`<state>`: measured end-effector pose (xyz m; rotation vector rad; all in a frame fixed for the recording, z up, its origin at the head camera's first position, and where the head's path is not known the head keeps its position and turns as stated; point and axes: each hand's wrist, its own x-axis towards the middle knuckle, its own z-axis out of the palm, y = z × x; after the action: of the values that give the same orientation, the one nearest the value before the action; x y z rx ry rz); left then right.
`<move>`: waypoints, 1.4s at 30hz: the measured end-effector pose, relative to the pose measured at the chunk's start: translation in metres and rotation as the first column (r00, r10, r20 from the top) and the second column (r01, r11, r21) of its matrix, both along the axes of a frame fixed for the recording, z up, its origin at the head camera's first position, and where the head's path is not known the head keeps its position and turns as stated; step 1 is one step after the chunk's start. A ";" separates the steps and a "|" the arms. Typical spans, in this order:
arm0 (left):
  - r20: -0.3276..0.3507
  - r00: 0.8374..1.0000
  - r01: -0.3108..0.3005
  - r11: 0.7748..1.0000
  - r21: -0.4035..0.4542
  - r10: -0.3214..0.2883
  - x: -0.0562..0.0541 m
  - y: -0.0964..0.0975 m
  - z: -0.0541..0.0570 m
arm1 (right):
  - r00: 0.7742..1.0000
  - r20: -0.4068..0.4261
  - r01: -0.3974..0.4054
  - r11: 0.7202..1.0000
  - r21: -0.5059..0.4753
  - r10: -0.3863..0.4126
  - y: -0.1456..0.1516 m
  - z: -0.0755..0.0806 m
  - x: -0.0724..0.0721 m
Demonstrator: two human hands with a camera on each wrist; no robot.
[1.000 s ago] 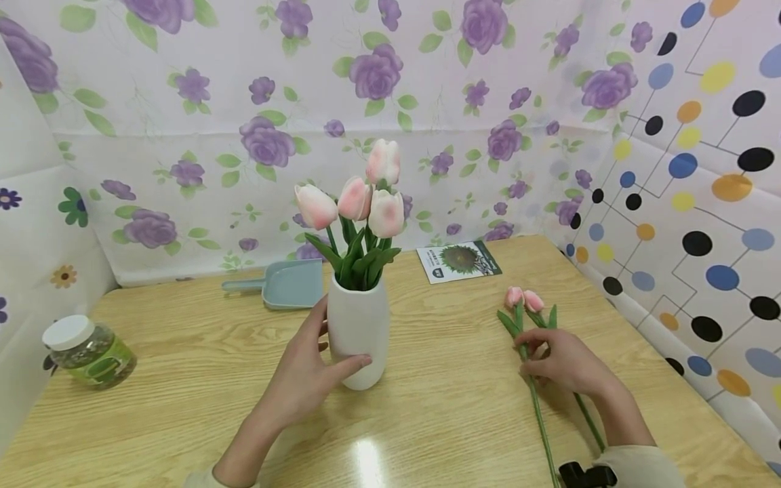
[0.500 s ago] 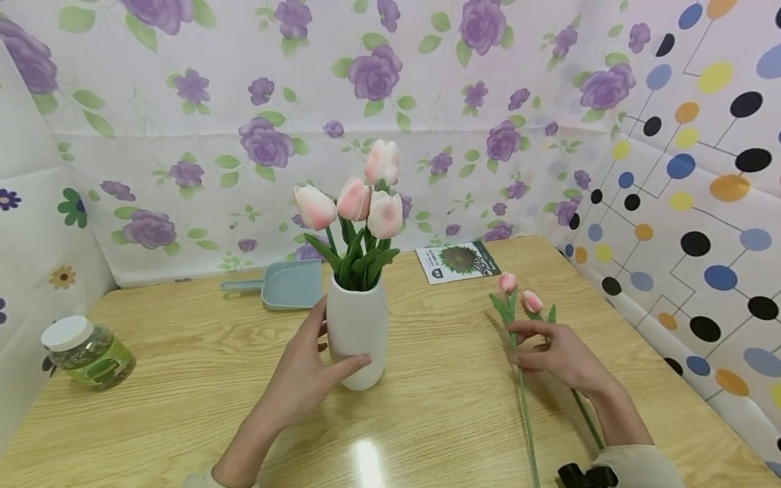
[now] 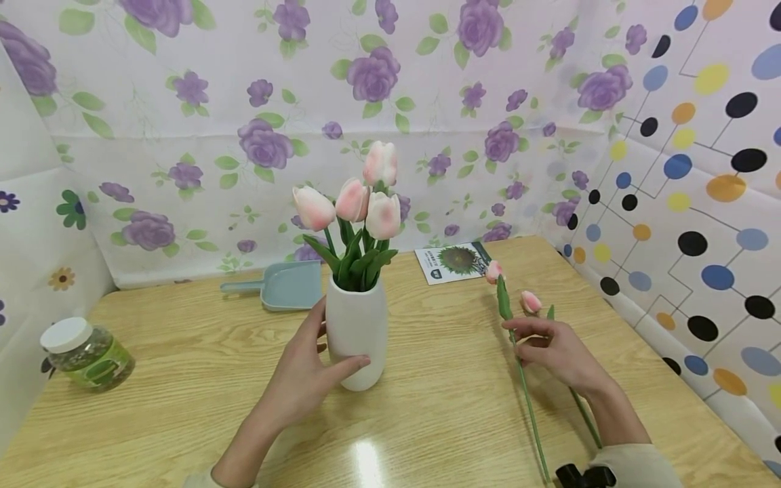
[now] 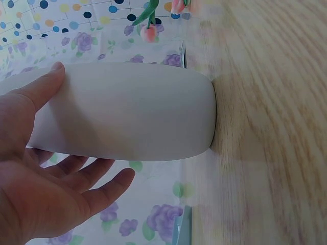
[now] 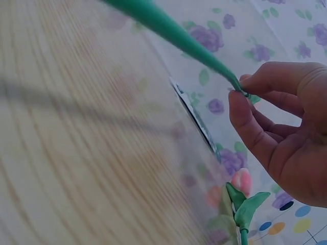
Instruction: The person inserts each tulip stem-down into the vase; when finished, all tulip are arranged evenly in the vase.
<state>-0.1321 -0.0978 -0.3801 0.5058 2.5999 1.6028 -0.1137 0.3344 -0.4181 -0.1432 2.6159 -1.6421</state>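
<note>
A white vase [image 3: 358, 332] stands upright on the table, several pink-and-white tulips [image 3: 383, 215] rising from its mouth. Around its lower left side curls my left hand [image 3: 312, 369], thumb across the front; the left wrist view shows the thumb on the vase [image 4: 133, 112] and the fingers beneath. Between thumb and forefinger, my right hand [image 3: 558, 352] pinches the green stem of a single pink tulip [image 3: 525, 390]. In the right wrist view the stem [image 5: 179, 35] is off the table, casting a shadow. A second tulip [image 3: 531, 302] lies on the table behind that hand, partly hidden.
At the left is a jar [image 3: 88, 354] with a white lid and green label. A blue-grey dustpan [image 3: 291, 286] lies behind the vase to the left. Near the back wall lies a printed packet [image 3: 448, 263]. Patterned cloth [image 3: 689, 203] borders the table's back and sides.
My right hand has lifted one tulip and shifted it left and away from the other, its bloom now near the packet. The left hand keeps its hold on the vase.
</note>
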 end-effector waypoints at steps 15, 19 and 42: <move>0.008 1.000 0.004 1.000 0.010 -0.004 0.000 -0.001 0.000 | 1.000 -0.027 0.012 0.998 -0.054 -0.014 -0.007 -0.001 -0.001; 0.010 1.000 0.003 1.000 0.013 -0.004 0.000 -0.001 0.000 | 0.999 -0.029 0.028 0.999 -0.046 -0.029 -0.010 0.000 0.000; 0.013 1.000 -0.002 1.000 0.009 0.002 0.000 0.000 0.000 | 0.983 0.128 0.174 0.898 -0.405 -0.133 -0.017 0.006 0.001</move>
<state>-0.1323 -0.0975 -0.3803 0.4918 2.5859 1.6132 -0.1128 0.3173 -0.4116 0.1314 2.2198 -2.1809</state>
